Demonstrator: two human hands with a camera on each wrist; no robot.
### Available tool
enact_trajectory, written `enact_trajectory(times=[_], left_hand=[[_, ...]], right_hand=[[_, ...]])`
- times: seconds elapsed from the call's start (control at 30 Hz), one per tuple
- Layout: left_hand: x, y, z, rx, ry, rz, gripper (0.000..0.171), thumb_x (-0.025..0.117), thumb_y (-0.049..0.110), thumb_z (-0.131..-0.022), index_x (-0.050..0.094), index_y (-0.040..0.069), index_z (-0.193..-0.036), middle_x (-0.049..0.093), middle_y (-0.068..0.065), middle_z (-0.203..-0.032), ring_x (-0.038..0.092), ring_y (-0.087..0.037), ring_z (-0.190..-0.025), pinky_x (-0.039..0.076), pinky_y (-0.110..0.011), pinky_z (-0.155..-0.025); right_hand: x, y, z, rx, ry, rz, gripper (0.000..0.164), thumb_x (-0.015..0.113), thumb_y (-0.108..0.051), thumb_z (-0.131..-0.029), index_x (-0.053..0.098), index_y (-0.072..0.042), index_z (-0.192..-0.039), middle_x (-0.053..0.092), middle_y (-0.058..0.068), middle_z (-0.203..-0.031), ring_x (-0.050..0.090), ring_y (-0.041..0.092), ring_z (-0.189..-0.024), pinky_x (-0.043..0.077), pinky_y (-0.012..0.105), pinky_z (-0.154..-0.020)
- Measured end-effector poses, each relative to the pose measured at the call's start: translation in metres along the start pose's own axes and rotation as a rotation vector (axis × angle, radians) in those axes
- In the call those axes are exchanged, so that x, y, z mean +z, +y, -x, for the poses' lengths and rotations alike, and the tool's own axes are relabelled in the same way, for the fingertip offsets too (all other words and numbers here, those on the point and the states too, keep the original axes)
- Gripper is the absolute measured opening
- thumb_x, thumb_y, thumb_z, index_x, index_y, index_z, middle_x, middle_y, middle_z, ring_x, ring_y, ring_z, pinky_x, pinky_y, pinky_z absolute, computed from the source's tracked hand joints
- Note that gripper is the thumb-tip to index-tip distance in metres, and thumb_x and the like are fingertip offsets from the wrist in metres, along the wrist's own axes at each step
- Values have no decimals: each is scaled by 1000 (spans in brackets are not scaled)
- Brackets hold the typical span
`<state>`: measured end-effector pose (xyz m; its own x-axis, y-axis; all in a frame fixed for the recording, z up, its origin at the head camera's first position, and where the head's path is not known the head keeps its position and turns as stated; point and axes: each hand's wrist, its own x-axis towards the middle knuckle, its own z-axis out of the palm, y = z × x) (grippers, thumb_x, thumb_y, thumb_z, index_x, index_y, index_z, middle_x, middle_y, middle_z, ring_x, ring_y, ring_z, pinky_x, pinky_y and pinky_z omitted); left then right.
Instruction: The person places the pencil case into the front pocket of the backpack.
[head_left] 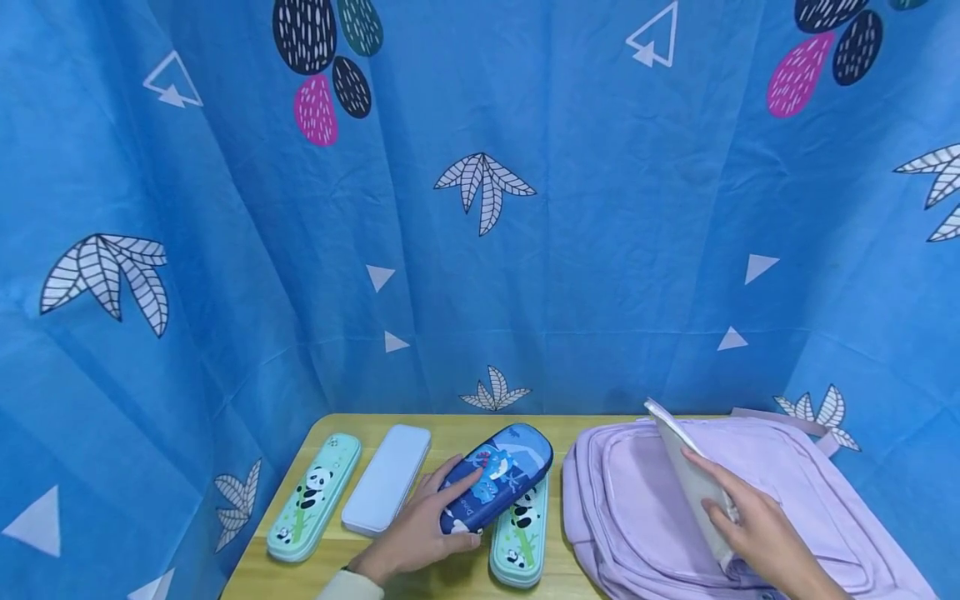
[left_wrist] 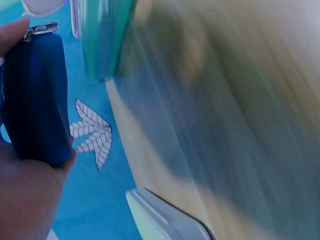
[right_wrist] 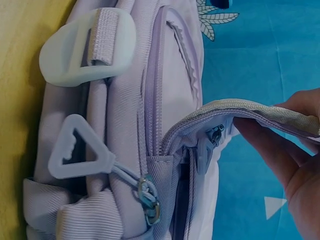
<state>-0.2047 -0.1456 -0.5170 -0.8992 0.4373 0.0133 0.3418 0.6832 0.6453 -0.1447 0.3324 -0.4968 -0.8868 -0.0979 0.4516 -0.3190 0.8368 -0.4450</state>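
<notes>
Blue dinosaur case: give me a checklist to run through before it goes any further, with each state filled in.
1. Blue dinosaur case gripped by the left hand: ok.
2. Case apart from the panda case next to the backpack: ok; the left wrist view shows a gap.
3. Backpack flap held up by the right hand: ok.
4. Blue dinosaur case over the backpack: not ok; it is left of it.
5. Room inside the pocket: cannot tell; its depth is hidden.
</notes>
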Motion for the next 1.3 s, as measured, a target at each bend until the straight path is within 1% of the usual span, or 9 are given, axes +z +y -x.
enact_trajectory(times=[0.13, 0.2, 0.27, 0.37, 0.47, 0.57, 0.83, 1.07, 1.3], left_hand=[[5, 9, -5, 28, -59, -12, 89, 83, 61, -89, 39, 50, -166, 20, 0, -182, 36, -38, -156, 47, -66, -113], [7, 13, -8, 37, -85, -14, 89, 82, 62, -89, 38, 52, -166, 21, 1, -182, 36, -37, -155, 47, -65, -113], [8, 17, -11, 51, -108, -5, 87, 81, 62, -90, 39, 53, -165, 22, 1, -182, 35, -38, -156, 47, -66, -113], [13, 22, -17, 97, -144, -7, 86, 81, 61, -91, 38, 54, -165, 22, 3, -182, 33, -37, -159, 47, -65, -115], [18, 28, -23, 137, -180, -12, 85, 80, 60, -92, 36, 55, -165, 21, 6, -182, 32, -35, -159, 47, -61, -116], [24, 35, -30, 165, -210, -23, 84, 79, 60, -93, 36, 57, -165, 20, 8, -182, 32, -34, -160, 48, -57, -115], [40, 51, -46, 204, -254, -29, 83, 78, 62, -92, 35, 61, -163, 20, 13, -182, 32, -29, -160, 50, -47, -114], [54, 66, -61, 272, -276, -71, 83, 78, 59, -94, 34, 60, -164, 19, 13, -182, 32, -26, -160, 50, -48, -116], [65, 85, -69, 285, -324, -119, 83, 77, 60, -95, 31, 62, -164, 16, 16, -182, 27, -28, -165, 47, -56, -120]], right_hand=[[-2, 0, -2, -38, 34, -7, 78, 83, 4, -87, 61, -24, -156, 70, 20, -145, 69, 19, -121, 49, 9, -82], [-3, 0, -4, -54, 43, -15, 79, 82, 6, -86, 61, -23, -156, 70, 21, -145, 65, 2, -111, 47, 11, -76], [-5, 0, -5, -62, 42, -24, 79, 81, 7, -86, 60, -22, -157, 70, 22, -145, 57, -5, -99, 45, 16, -71], [-9, -1, -7, -59, 31, -32, 79, 80, 8, -87, 59, -21, -158, 69, 25, -145, 53, -1, -90, 43, 19, -69], [-13, -1, -7, -48, 27, -31, 77, 81, 6, -88, 60, -22, -157, 69, 25, -145, 55, -9, -100, 44, 10, -76], [-16, -1, -8, -37, 27, -27, 76, 81, 5, -88, 61, -23, -156, 70, 24, -144, 54, -13, -111, 47, 8, -79], [-19, -3, -9, -2, 15, -14, 74, 81, 4, -90, 62, -23, -156, 71, 24, -141, 63, -4, -112, 58, 23, -73], [-20, -4, -8, -13, 27, -45, 74, 78, 7, -90, 60, -20, -157, 70, 30, -139, 55, 0, -85, 48, 24, -65], [-20, -3, -9, -4, 30, -50, 73, 78, 6, -91, 60, -20, -157, 71, 31, -137, 59, -4, -92, 56, 26, -66]])
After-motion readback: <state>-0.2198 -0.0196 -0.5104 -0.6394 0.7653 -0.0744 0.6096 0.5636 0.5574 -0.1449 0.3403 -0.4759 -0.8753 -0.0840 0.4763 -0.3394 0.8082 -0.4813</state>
